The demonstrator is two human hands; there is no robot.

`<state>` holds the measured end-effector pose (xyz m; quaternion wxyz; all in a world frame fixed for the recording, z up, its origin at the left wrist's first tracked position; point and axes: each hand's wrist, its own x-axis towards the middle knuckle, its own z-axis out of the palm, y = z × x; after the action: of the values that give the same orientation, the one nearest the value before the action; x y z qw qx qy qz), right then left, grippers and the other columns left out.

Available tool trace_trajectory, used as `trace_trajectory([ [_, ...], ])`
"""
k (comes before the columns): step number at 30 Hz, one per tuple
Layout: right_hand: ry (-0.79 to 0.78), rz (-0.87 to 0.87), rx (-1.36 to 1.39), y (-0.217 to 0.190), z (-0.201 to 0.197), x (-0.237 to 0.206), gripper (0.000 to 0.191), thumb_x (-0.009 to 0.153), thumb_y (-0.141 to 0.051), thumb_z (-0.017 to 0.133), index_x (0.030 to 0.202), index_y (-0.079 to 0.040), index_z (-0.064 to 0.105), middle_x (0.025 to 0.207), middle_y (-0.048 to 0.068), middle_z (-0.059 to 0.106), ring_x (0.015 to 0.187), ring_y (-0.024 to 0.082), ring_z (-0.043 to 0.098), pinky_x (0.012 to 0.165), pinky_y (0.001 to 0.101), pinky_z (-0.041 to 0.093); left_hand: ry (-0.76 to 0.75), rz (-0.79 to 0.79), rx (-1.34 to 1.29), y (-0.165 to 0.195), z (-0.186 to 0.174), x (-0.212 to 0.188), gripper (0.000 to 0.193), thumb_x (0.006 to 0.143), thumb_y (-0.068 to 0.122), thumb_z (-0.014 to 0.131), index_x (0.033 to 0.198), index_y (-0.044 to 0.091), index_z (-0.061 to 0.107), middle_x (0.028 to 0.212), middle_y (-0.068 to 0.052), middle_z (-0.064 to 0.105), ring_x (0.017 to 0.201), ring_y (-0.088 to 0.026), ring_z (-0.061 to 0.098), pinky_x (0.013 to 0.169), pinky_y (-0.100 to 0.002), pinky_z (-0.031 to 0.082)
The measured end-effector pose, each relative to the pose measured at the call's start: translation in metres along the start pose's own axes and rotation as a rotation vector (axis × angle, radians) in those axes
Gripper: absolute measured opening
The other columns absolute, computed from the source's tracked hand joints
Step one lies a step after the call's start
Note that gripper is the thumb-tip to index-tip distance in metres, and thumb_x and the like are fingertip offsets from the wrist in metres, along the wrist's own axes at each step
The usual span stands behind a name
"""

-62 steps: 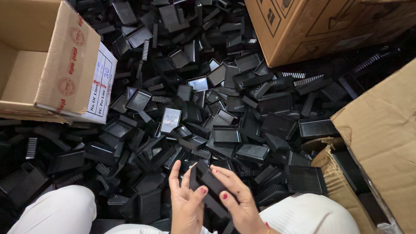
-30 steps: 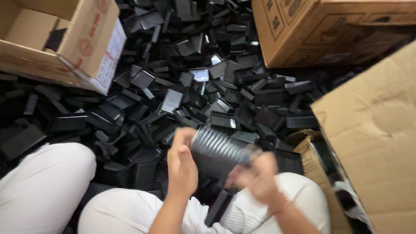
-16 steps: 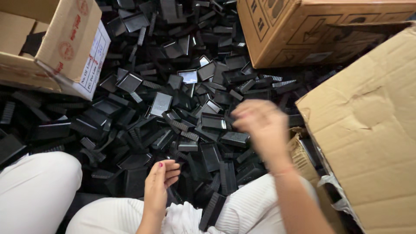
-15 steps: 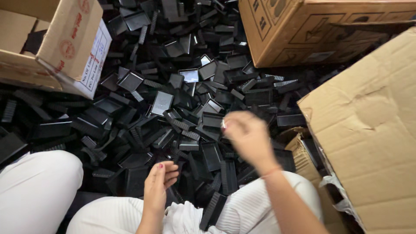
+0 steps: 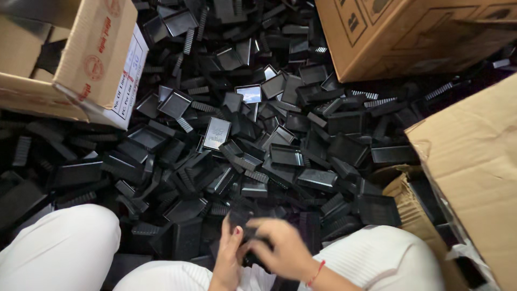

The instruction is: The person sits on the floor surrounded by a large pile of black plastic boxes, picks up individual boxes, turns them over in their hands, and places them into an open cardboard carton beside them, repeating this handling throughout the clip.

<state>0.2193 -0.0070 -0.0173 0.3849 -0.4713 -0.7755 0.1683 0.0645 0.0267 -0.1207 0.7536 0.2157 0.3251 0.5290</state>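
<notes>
Even, fairly bright overhead light, soft shadows only. Glossy black trays (image 5: 218, 132) throw white glare patches mid-frame. Motion blur on the right hand (image 5: 283, 250); pile centre is sharp. Slight wide-angle stretch on the cardboard boxes (image 5: 474, 161) at the edges.

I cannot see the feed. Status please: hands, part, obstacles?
Both hands, left hand and right hand, together on one black plastic part. Loose pile of black trays around; cardboard boxes beside.
</notes>
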Motion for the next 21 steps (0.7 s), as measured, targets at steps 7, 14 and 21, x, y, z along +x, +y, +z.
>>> trace_trajectory([
  [7,-0.07,-0.094,-0.145,0.002,0.011,0.084,0.037,0.083,-0.019,0.078,0.115,-0.004,0.067,0.128,0.015,0.067,0.12,0.034,0.065,0.098,0.044,0.053,0.174,-0.063,-0.33,-0.015,-0.031,0.041,0.091,0.098,0.074,0.028,0.11,-0.01,0.063,0.098,-0.021,0.073,0.092,-0.03,0.07,0.087,-0.04,0.054],
  [14,-0.313,-0.177,-0.682,0.075,0.025,0.178,0.054,0.069,-0.016,0.075,0.123,-0.016,0.069,0.141,0.022,0.05,0.112,0.041,0.06,0.085,0.0466,0.055,0.333,0.003,-0.244,-0.035,-0.035,0.063,0.088,0.099,0.072,0.026,0.116,-0.005,0.062,0.101,-0.02,0.072,0.085,-0.029,0.068,0.082,-0.04,0.054],
  [21,-0.672,0.33,-1.02,0.088,-0.057,0.196,0.023,0.079,-0.024,0.072,0.1,-0.021,0.08,0.12,0.014,0.06,0.097,0.033,0.069,0.085,0.044,0.057,0.433,0.017,-0.226,-0.026,-0.002,0.05,0.074,0.099,0.066,0.028,0.14,0.007,0.048,0.1,-0.019,0.072,0.086,-0.027,0.067,0.08,-0.039,0.054],
])
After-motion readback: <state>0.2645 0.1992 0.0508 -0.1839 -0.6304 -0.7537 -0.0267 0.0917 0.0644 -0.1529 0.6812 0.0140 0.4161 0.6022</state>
